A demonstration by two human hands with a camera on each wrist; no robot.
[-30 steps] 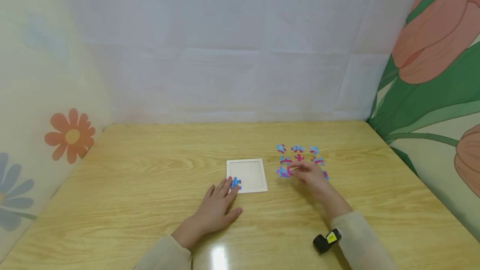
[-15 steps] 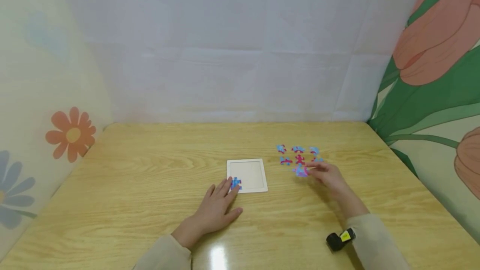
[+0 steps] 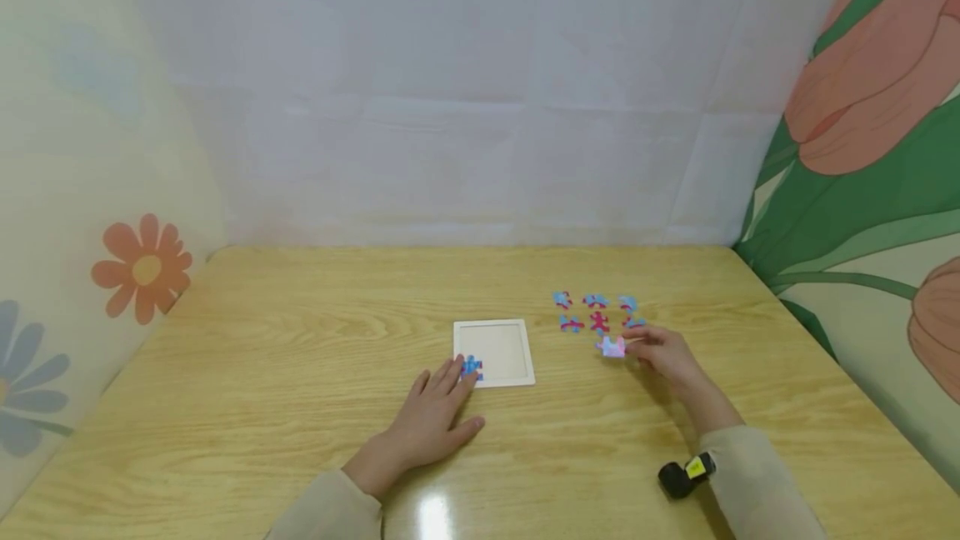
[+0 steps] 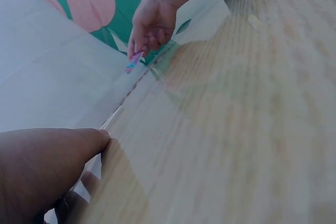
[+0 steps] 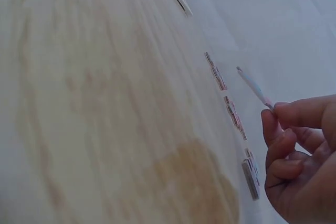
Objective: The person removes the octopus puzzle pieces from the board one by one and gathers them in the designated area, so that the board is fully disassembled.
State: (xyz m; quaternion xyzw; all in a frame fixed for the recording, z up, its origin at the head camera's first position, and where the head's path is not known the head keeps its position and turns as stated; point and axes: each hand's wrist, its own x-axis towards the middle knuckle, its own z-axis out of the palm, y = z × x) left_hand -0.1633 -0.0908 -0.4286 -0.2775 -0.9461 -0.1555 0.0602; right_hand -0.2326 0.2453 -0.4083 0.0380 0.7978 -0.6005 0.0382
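In the head view my left hand lies flat with fingers extended, fingertips at the lower left corner of a square white puzzle frame. A blue jigsaw piece sits inside that corner, partly covered by the fingers. My right hand pinches a pink and blue jigsaw piece between thumb and fingertips. The right wrist view shows this pinched piece edge-on, raised off the table. Just beyond it lie loose pieces, among them a crimson one and a blue-and-crimson one.
Farther back lies a row of jigsaw pieces, including a middle one and a right one. The wooden table meets a white cloth backdrop. A black device is strapped to the right wrist.
My right hand has lifted the pink and blue jigsaw piece from the nearest row and carried it to the right, and the piece has tilted. The left hand stays put.
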